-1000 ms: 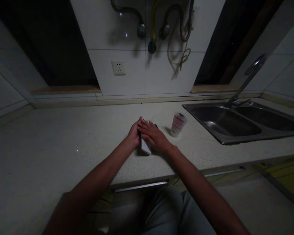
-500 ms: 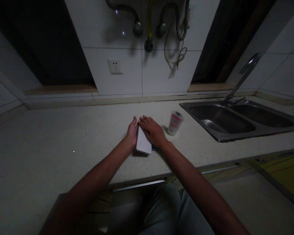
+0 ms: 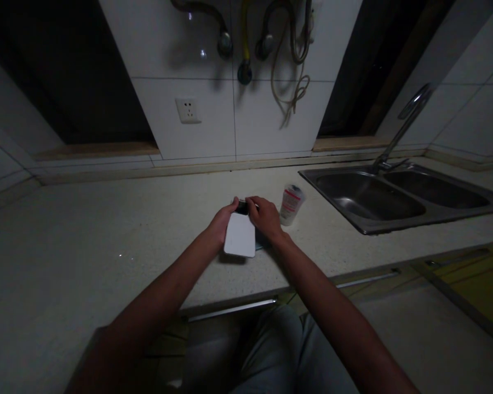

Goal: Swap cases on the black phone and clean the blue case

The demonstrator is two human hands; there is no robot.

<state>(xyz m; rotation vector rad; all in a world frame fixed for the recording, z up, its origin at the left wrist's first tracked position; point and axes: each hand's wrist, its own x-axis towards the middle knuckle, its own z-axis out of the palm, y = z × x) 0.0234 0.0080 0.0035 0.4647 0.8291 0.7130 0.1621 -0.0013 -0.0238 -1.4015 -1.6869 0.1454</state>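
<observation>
Nearest me, the person's grey trousers (image 3: 271, 350) are showing below the fingers, with a metal bar handle (image 3: 232, 311) running along the cabinet front. Over the pale counter (image 3: 160, 230), a white slab (image 3: 240, 236) with rounded corners is sitting between the two hands, its broad end pointing back from the fingers. A dark flat thing (image 3: 262, 242) is peeking out under the right wrist. The left hand (image 3: 221, 224) is gripping one long edge, thumb lying along the far corner; its other fingers are hiding, so I can't tell their set. The right hand (image 3: 267, 218) is curling its fingers together, pinching the opposite far corner beside a dark patch. Just right of those fingers a clear cup (image 3: 291, 205) is standing; farther right, a steel sink (image 3: 370, 227) is gleaming. Beyond the fingertips, a socket (image 3: 188, 111) is facing us.
</observation>
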